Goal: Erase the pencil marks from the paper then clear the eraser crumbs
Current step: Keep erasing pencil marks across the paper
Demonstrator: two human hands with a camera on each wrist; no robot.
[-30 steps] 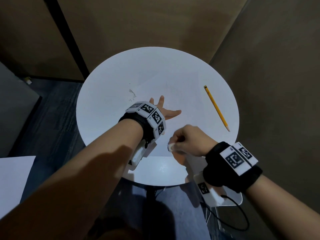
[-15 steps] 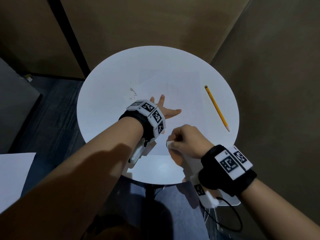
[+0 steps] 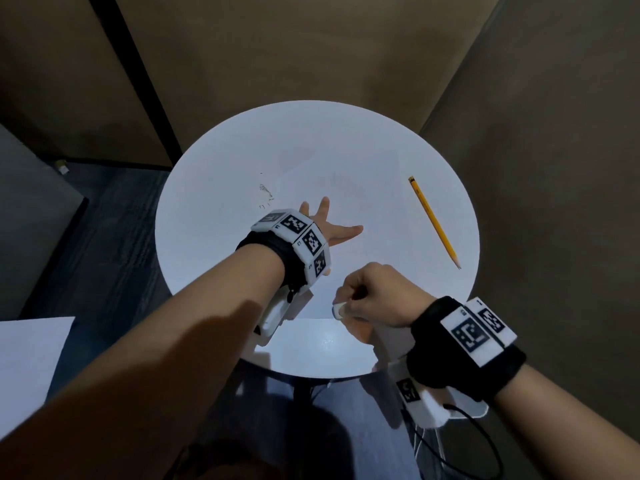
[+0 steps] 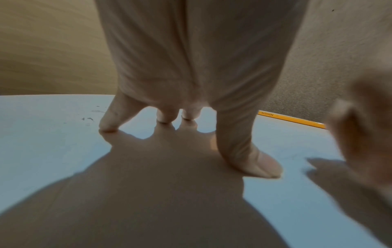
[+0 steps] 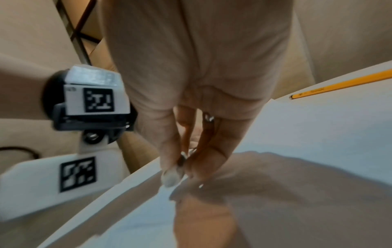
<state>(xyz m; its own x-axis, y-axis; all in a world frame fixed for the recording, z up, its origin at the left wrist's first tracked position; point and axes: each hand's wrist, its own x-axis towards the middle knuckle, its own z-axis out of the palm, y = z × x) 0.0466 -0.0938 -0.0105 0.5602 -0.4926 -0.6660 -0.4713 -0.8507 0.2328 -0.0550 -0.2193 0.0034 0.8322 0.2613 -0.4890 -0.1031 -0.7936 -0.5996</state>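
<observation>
A white sheet of paper [image 3: 363, 271] lies on the round white table [image 3: 207, 244], with only faint pencil traces [image 3: 343, 178] near its far part. My left hand [image 3: 329, 225] presses flat on the paper, fingers [image 4: 248, 151] spread. My right hand [image 3: 370, 292] pinches a small white eraser [image 3: 337, 310] down against the paper close to its near edge; in the right wrist view the eraser [image 5: 170, 177] shows between thumb and fingers. Dark eraser crumbs [image 3: 265, 195] lie on the table, left of my left hand, and the crumbs [image 4: 89, 119] also show in the left wrist view.
A yellow pencil [image 3: 433, 221] lies slantwise on the table's right side, apart from both hands; the pencil [image 4: 290, 118] is beyond my left thumb. Brown walls close in behind the table. Another white sheet [image 3: 27, 368] lies low at the left, off the table.
My right hand with the eraser has shifted slightly toward me, nearer the paper's near edge. The left hand has stayed pressed in place.
</observation>
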